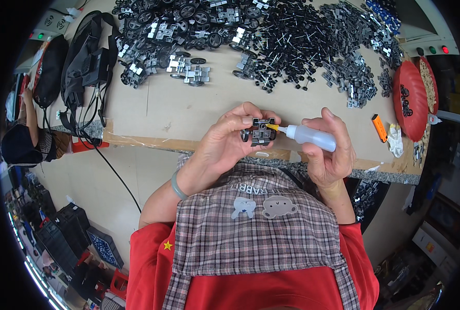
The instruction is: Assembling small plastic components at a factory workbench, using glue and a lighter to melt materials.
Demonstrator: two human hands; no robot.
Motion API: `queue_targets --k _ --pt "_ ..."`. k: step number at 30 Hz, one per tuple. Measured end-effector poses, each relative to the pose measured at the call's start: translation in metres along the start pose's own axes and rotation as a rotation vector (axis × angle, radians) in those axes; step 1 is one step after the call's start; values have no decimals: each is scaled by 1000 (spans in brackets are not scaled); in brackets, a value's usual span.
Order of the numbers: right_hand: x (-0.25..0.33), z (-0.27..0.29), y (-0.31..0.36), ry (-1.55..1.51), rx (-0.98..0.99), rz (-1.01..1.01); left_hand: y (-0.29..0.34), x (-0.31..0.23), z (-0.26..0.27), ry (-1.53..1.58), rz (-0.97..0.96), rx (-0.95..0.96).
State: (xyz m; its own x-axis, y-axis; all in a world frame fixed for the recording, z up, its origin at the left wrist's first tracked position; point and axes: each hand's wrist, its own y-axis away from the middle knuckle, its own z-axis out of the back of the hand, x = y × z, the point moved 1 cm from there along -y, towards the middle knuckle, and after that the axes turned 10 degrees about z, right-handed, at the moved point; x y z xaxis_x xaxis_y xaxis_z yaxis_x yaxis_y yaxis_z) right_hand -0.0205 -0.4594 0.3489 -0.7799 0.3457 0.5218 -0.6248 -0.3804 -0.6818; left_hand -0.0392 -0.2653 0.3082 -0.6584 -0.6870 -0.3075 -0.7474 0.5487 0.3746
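Between the fingers of my left hand [223,138] is a small dark toy car chassis [261,135] with black wheels, held up over the table's near edge. My right hand [337,150] grips a translucent white squeeze bottle [315,138], tilted so its yellow nozzle points left. The nozzle's tip meets the upper part of the chassis, or lies just over it; I cannot tell which. Beyond my hands lie finished-looking wheeled chassis pieces [195,75] in grey and black.
Across the back of the table [183,111] spread heaps of wheeled chassis [188,26], black axle parts [292,46] and grey plastic pieces [351,72]. At right are a red bowl [412,98], an orange lighter [379,128] and crumpled tissue [395,140]. A black bag [88,67] with cables sits left.
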Motion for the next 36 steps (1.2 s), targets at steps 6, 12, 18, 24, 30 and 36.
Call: queue_targets --k 6,12,18,24,30,36 --pt "1 0 -1 9 -6 19 0 0 0 -9 0 11" --pt "-1 -1 0 10 -2 23 0 0 1 -12 3 24" --pt "0 -1 0 15 0 32 -1 1 4 -18 8 35" --pt "-1 1 1 4 -21 29 -1 1 2 -11 0 28" --pt "-3 5 3 21 -45 29 0 1 0 -25 -21 2" --pt "-2 5 4 54 -23 50 -1 1 2 -46 -26 20"
